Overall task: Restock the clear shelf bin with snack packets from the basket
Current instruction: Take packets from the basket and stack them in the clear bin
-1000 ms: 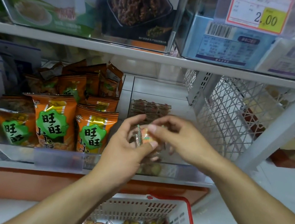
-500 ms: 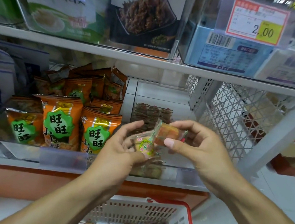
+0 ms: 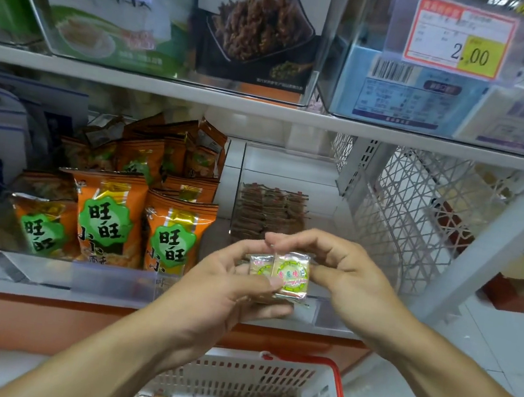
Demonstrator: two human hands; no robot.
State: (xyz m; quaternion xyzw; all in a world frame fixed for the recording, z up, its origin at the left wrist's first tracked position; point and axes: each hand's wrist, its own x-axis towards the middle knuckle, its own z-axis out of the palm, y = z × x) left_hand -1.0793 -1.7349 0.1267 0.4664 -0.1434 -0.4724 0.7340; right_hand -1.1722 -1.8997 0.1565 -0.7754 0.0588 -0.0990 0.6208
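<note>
Head view: snack packets (image 3: 280, 276) pinched between both hands.

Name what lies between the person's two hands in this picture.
A small stack of snack packets, gripped by the left hand and pinched by the right hand, shown in the head view.

Two bare forearms are showing from the bottom of the head view, with no sleeve cuff appearing anywhere along them. The left hand (image 3: 225, 280) and the right hand (image 3: 348, 278) are wearing no gloves; the wrists and fingers that are showing are carrying no watch, band or ring
</note>
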